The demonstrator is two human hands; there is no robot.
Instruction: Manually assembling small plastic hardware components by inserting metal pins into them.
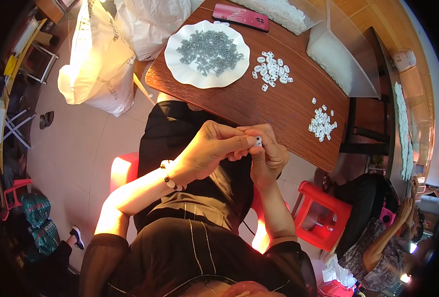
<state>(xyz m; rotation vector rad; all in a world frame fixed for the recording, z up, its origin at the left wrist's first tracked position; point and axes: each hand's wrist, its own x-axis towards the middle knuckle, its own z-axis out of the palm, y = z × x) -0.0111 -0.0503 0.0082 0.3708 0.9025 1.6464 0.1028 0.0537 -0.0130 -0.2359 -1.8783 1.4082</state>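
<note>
My left hand [217, 146] and my right hand [269, 154] meet just off the table's near edge, over my lap. Between their fingertips is a small white plastic piece [258, 141] with a dark hole in it; both hands pinch at it. On the table lie two loose piles of small white plastic pieces, one pile [274, 70] near the middle and another pile [322, 123] toward the right end. A white scalloped plate [174, 69] holds a heap of small grey cylindrical pieces [209, 51].
The brown wooden table [219, 105] also bears a pink phone [240, 18]. Clear-walled bins of white pieces [336, 64] stand at its far right. Large white sacks [103, 64] are at the left. A red stool [321, 215] and another person [378, 242] are at the right.
</note>
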